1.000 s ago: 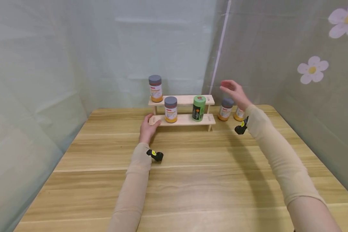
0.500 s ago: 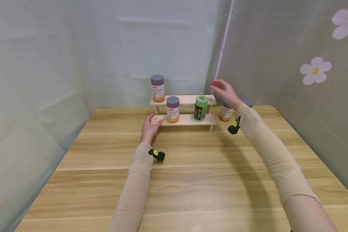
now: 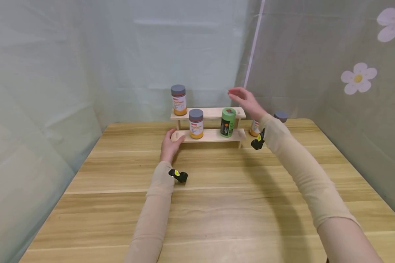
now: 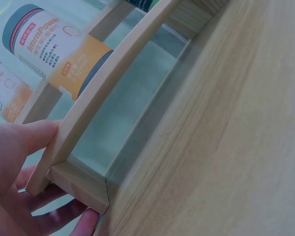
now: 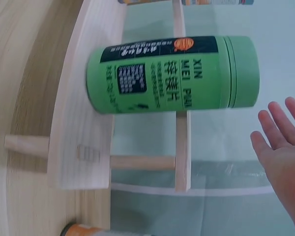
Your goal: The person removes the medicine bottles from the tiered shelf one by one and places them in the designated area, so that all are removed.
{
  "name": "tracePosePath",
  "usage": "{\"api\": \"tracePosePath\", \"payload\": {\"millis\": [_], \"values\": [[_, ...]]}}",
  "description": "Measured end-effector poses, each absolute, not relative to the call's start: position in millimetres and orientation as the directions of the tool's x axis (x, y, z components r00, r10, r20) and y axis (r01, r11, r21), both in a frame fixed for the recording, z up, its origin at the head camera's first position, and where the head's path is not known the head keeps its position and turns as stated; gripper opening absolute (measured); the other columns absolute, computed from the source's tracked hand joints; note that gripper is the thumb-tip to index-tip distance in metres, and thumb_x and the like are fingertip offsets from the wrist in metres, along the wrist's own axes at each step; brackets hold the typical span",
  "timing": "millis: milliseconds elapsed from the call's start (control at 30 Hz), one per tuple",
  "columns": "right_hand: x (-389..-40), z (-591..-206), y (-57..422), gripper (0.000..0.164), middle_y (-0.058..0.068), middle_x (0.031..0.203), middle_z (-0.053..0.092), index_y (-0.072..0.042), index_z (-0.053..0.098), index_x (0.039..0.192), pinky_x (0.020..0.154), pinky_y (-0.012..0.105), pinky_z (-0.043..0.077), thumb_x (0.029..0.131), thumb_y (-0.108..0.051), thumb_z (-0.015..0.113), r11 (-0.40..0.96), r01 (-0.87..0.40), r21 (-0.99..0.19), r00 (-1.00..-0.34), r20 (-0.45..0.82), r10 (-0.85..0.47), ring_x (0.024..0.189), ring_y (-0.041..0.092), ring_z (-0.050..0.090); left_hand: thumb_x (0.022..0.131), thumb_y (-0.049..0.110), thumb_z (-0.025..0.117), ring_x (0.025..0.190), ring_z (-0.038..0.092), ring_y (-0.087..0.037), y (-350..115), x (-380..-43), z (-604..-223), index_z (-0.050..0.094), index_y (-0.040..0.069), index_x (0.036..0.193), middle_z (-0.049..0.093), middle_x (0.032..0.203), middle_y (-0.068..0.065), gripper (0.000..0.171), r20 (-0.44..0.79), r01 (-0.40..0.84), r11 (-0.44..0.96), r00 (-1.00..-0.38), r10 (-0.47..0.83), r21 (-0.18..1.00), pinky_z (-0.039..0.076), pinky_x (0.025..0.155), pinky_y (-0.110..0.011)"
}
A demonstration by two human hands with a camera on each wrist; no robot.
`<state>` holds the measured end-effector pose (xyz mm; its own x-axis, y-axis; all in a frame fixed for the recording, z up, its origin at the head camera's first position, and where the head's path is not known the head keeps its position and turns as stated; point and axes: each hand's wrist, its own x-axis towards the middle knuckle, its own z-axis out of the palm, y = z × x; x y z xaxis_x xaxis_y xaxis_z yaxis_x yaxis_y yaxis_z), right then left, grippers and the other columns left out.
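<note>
A two-tier wooden display rack [image 3: 214, 136] stands at the back of the table. My left hand [image 3: 169, 145] grips the left end of its lower board, thumb on the board and fingers round the leg [image 4: 81, 186]. On the lower board stand a grey-lidded supplement bottle [image 3: 196, 126] and a green bottle [image 3: 228, 123], whose label faces the right wrist camera. Another grey-lidded bottle [image 3: 179, 100] is on the upper board's left end. My right hand [image 3: 247, 102], holding nothing, is raised above the rack's right end, fingers pointing left past the green bottle's lid [image 5: 243, 71].
To the right of the rack, a grey-lidded bottle [image 3: 255, 128] and another bottle's lid [image 3: 280, 116] show partly behind my right wrist and sleeve. Pale fabric walls [image 3: 184, 47] enclose the back and sides. The wood-grain table [image 3: 210, 204] extends toward me.
My right hand has moved left, from above the bottles beside the rack to above its right end. My left hand keeps its grip on the rack, and the bottles stay in place.
</note>
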<state>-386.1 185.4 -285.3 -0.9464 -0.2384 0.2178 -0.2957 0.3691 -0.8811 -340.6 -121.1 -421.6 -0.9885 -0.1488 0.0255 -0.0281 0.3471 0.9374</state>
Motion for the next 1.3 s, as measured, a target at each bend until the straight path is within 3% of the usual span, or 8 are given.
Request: {"api": "tracePosePath", "payload": {"millis": [800,1300], "values": [[-395.6,-270.2,136.9,0.052,0.01,0.145,0.049,-0.006,0.042,0.142,0.118,0.038,0.032,0.099,-0.03,0.055,0.309,-0.301,-0.902,-0.937,0.219,-0.273,0.135,0.023,0.045,0.091,0.03,0.066,0.143,0.035,-0.029,-113.4,-337.7,-418.1,0.04,0.012,0.145,0.039,0.154,-0.012,0.063,0.048,-0.013,0.365,-0.986,-0.158,0.931,0.027,0.12,-0.041],[-406.9,-273.7,94.3,0.049,0.012,0.143,0.05,-0.008,0.042,0.141,0.112,0.037,0.04,0.097,-0.026,0.058,0.302,-0.279,-0.912,-0.916,0.158,-0.369,0.132,0.024,0.048,0.09,0.032,0.066,0.142,0.036,-0.029,-111.5,-337.4,-422.7,0.042,0.014,0.144,0.041,0.153,-0.011,0.062,0.046,-0.019,0.36,-0.984,-0.172,0.933,0.027,0.12,-0.042]]}}
